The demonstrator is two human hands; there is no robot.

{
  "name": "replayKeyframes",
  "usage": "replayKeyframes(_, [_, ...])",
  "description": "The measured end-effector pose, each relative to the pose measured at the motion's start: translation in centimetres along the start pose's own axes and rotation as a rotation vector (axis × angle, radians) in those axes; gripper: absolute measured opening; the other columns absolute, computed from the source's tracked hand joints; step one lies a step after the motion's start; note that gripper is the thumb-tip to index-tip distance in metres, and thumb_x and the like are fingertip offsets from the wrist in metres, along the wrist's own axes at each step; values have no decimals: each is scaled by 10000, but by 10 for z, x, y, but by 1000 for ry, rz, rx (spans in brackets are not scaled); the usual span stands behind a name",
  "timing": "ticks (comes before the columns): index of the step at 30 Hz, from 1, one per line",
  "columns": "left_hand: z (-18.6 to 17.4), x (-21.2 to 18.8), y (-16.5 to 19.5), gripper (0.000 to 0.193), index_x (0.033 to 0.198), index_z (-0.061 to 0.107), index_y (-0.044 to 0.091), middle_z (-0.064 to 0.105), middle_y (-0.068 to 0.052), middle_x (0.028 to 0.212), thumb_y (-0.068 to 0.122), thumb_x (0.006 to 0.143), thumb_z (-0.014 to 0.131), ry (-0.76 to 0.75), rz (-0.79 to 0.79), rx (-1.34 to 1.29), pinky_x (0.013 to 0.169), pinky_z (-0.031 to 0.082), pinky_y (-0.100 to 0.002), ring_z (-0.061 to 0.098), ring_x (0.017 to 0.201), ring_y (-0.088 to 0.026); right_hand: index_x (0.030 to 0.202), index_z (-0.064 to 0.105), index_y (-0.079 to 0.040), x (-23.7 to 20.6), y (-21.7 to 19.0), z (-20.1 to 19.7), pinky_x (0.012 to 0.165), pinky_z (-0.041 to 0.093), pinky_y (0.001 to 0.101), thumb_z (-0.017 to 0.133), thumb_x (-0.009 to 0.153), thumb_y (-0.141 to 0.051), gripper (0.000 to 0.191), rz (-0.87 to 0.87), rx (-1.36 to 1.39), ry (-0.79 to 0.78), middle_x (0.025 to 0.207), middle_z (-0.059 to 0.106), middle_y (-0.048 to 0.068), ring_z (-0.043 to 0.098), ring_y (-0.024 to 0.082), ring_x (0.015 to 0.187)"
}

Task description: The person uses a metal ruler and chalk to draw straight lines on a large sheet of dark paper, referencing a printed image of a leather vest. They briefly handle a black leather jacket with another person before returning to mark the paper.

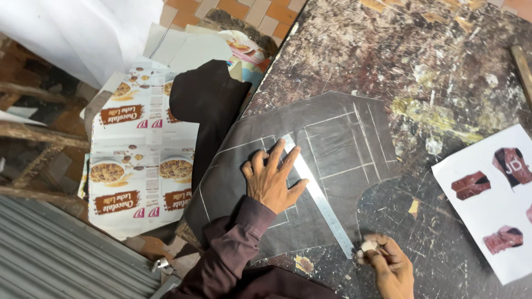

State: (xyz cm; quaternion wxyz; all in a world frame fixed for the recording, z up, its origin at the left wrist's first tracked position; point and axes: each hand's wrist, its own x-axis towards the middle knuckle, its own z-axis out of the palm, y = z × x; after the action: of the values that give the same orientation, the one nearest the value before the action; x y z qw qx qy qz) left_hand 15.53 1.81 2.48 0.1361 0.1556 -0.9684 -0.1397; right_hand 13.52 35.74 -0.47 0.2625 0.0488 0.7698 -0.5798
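Observation:
A dark grey piece of leather-like material (343,138) lies flat on a worn, paint-stained table (421,50), marked with white chalk lines. My left hand (272,180) presses flat with spread fingers on a long metal ruler (318,196) that runs diagonally across the piece. My right hand (390,266) pinches a small white piece of chalk (368,245) right at the ruler's near end, at the edge of the material.
A white sheet printed with pictures of red-brown jackets (493,199) lies at the table's right edge. Flattened printed cardboard cartons (138,166) and a dark cloth piece (208,105) lie left of the table. A wooden strip (523,66) sits at the far right.

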Motion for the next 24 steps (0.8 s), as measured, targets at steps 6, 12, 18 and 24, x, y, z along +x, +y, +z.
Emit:
replayKeyframes(6, [4, -3, 8, 703, 1442, 562, 289, 378, -48, 1565, 642, 843, 670, 1, 5, 5, 959, 326, -583, 411, 1181, -331, 1172, 736, -88, -27, 20, 10, 652, 528, 282, 851, 802, -212, 407, -78, -506, 114, 805, 718, 58, 672, 106, 692])
replayKeyframes(12, [4, -9, 10, 707, 1413, 581, 263, 374, -69, 1566, 605, 809, 714, 44, -16, -20, 987, 327, -601, 412, 1243, -358, 1159, 793, -219, -37, -2, 18, 598, 553, 291, 897, 756, -323, 429, -96, -783, 101, 651, 655, 35, 671, 112, 562])
replayKeyframes(18, [7, -10, 8, 722, 1390, 591, 265, 389, -62, 1545, 598, 772, 762, 39, -30, -34, 982, 340, -608, 419, 1231, -348, 1127, 799, -217, -39, -1, 21, 567, 546, 290, 899, 726, -310, 424, -163, -723, 111, 632, 661, 12, 664, 101, 543])
replayKeyframes(24, [10, -10, 7, 932, 1468, 528, 165, 432, -19, 1569, 679, 733, 784, 63, -48, -30, 996, 378, -572, 460, 1228, -314, 1115, 800, -190, -39, -1, 19, 559, 516, 305, 878, 728, -281, 406, -251, -745, 131, 637, 629, 22, 623, 111, 536])
